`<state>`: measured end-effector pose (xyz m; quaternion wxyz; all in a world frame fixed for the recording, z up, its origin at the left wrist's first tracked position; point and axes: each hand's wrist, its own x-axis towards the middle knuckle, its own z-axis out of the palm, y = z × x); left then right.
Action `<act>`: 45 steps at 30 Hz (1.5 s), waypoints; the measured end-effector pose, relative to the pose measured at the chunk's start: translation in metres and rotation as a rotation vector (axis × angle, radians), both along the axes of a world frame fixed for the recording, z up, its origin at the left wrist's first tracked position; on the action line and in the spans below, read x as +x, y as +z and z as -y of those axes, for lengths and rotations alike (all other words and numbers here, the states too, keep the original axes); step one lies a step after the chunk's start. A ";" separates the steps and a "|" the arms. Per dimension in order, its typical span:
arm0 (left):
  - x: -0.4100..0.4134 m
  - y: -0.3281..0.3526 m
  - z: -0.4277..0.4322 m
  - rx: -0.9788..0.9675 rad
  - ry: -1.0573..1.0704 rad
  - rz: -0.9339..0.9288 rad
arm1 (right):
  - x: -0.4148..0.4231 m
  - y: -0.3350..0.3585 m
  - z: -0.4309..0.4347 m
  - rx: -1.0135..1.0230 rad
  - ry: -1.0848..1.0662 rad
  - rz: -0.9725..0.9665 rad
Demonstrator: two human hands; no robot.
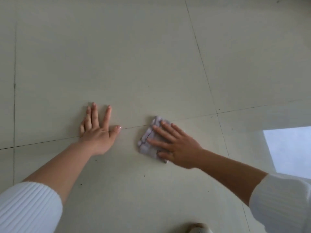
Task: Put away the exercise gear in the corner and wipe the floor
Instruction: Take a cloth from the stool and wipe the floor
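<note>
The right hand [176, 145] lies flat with straight, spread fingers pressing a small folded cloth [149, 142] onto the pale tiled floor [117, 56], just right of centre and touching a grout line. The left hand [97, 133], also flat and splayed, rests on the bare tile near the cloth's left, seemingly as a brace. The cloth looks soft, thin and light, likely to bunch or slide out on the glossy tile, so a broad palm over its middle should serve better than pinching an edge. Whether it is damp cannot be told. No exercise gear is in view.
</note>
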<state>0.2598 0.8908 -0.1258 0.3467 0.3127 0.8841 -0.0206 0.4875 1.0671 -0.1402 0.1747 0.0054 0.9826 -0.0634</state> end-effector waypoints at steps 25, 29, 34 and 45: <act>0.008 -0.001 -0.002 0.032 0.029 -0.005 | -0.150 0.010 -0.006 -0.171 -0.448 -0.005; 0.006 0.002 0.006 0.171 0.022 -0.160 | -0.108 0.010 -0.003 -0.146 -0.033 0.000; -0.042 0.005 -0.022 0.225 0.132 -0.347 | -0.073 0.005 -0.065 -0.075 -0.332 -0.022; -0.096 -0.018 -0.078 0.128 0.254 -0.257 | -0.158 -0.003 -0.179 -0.048 -0.891 -0.037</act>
